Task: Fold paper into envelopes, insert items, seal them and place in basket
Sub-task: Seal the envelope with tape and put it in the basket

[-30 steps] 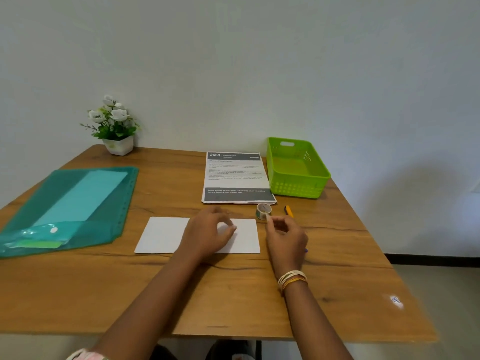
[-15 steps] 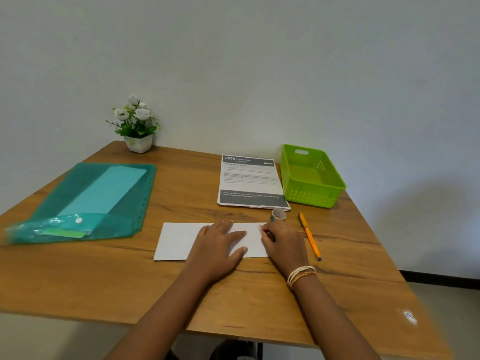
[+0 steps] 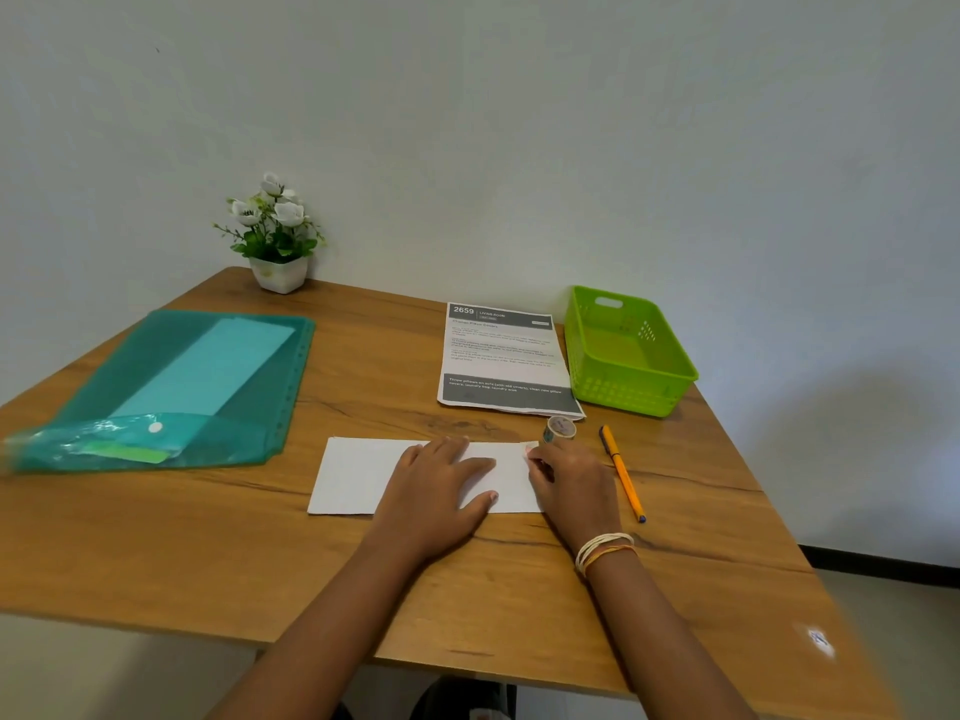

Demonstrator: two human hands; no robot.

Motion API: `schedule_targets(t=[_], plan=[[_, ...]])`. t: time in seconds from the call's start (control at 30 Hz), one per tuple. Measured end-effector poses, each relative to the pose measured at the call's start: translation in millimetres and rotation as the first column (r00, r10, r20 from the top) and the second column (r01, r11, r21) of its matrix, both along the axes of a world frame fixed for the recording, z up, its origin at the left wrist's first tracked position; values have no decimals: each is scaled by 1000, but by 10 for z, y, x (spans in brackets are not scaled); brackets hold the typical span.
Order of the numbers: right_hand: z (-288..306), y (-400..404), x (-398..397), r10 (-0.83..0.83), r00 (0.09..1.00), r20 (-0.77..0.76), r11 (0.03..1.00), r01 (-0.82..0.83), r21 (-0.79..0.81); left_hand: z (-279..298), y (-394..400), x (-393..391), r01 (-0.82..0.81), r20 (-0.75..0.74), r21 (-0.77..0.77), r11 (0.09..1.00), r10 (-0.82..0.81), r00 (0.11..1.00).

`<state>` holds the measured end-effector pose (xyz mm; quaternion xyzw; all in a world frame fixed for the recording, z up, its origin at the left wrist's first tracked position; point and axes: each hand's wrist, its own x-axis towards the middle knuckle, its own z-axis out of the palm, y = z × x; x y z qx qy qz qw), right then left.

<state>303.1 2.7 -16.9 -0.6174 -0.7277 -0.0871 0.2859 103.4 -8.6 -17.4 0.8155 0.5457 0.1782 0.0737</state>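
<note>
On the wooden table, near its front edge, lies a white rectangular sheet of folded paper, flat, long side facing the person. Left hand rests palm-down on the paper's right half, fingers straight and spread, thumb pointing right along the near edge. Right hand sits at the paper's right end, fingers curled in at the edge; whether they pinch the paper or only press on it cannot be told. Pale and orange bangles on the right wrist.

Just beyond the right hand: small roll of patterned tape, standing on edge, touching or nearly touching the fingers. To its right, an orange pen with a dark tip, lying at an angle, apart from the hand.

Further back: printed white sheet with grey header and footer bands, numbered 2659. Bright green plastic basket with perforated walls just right of it, nothing visible inside.

Left side: translucent teal plastic folder with a lighter sheet inside, snap flap at the near end. Back left corner: small white pot of white artificial flowers, against the wall.
</note>
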Motion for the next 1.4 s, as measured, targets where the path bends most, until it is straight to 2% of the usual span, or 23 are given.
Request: schedule_targets(t=[0.4, 0.8, 0.87, 0.93, 1.0, 1.07, 1.4], plan=[[14, -33, -16, 32, 999, 36, 999, -33, 16, -3, -4, -2, -3, 2, -3, 1000, 3, 1000], [-10, -44, -15, 51, 998, 28, 998, -50, -34, 5, -19, -3, 0, 15, 8, 1000, 0, 1000], [-14, -43, -13, 44, 998, -36, 996, -47, -71, 13, -22, -1, -1, 12, 5, 1000, 1, 1000], [33, -31, -2, 19, 975, -223, 991, -48, -128, 23, -23, 3, -1, 11, 4, 1000, 1, 1000], [95, 7, 15, -30, 913, -407, 981, -52, -189, 35, -26, 4, -1, 10, -1, 1000, 1, 1000], [142, 65, 17, -67, 887, -457, 974, -42, -224, 41, -26, 3, 0, 12, -12, 1000, 0, 1000], [47, 80, -13, -82, 987, -141, 956, 38, -290, 29, -19, 2, -8, 24, -8, 1000, 8, 1000]])
